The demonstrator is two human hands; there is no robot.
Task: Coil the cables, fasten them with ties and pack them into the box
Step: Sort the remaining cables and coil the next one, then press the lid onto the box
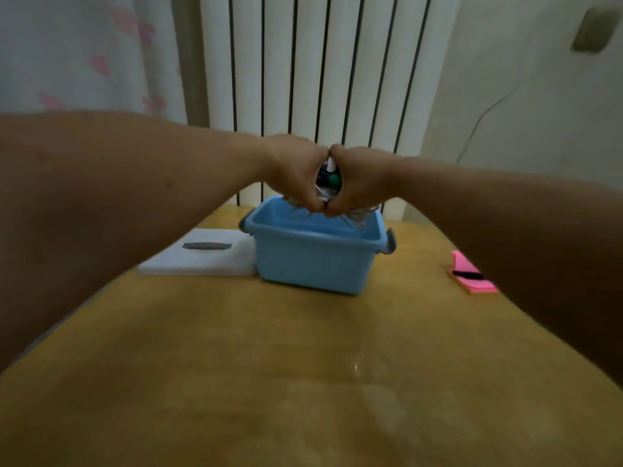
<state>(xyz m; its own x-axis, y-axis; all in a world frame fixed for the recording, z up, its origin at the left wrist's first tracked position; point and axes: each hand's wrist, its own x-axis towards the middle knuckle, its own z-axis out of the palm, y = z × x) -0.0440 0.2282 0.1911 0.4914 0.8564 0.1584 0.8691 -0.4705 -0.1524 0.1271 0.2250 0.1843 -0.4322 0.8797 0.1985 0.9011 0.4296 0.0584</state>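
- The room was dim and warm-toned, with soft, weak shadows.
- A faint glint sat on the table (small, near the middle).
- Everything looked soft and blurred; wide-angle distortion curved the edges.

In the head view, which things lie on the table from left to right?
white lid → blue box → pink pad
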